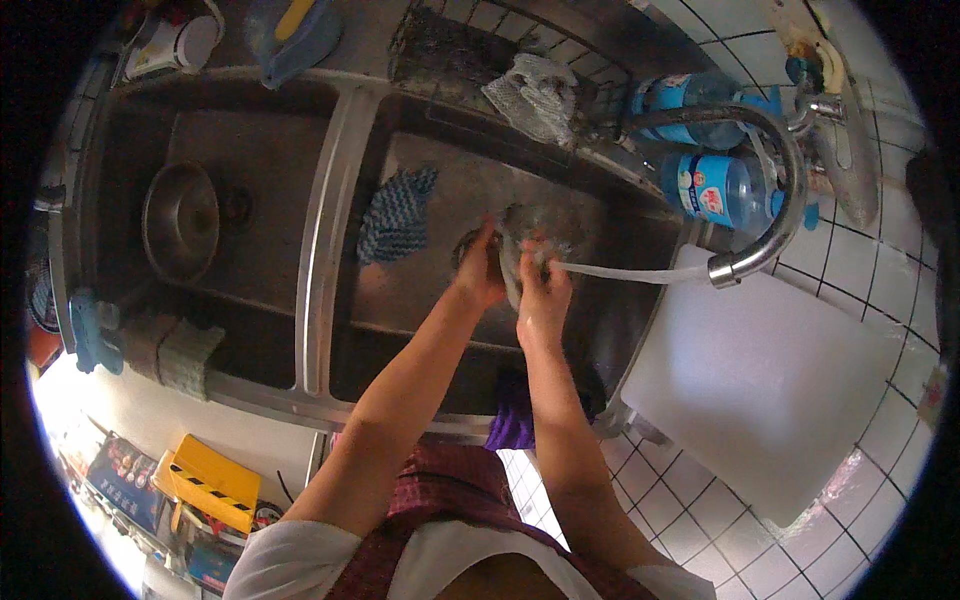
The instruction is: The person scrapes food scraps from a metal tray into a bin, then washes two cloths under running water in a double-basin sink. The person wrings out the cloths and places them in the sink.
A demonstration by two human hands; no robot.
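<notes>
Both hands are low in the right basin of a metal double sink (349, 150). A greyish bowl-like item (511, 262), too blurred to name surely, is held between them. My left hand (480, 262) grips its left side, and my right hand (544, 289) is on its right side, fingers partly hidden by splashing. Water (637, 273) runs from a curved metal faucet (787, 180) onto the right hand and the item. A blue and white patterned cloth (397, 215) lies left of the hands on the basin floor.
A metal bowl (181, 222) sits in the left basin. Cloths hang over the front rim, one purple (511, 412). Blue-labelled plastic bottles (712, 191), a white board (757, 375) and a wire rack (555, 30) holding a mesh cloth (536, 97) stand around the sink.
</notes>
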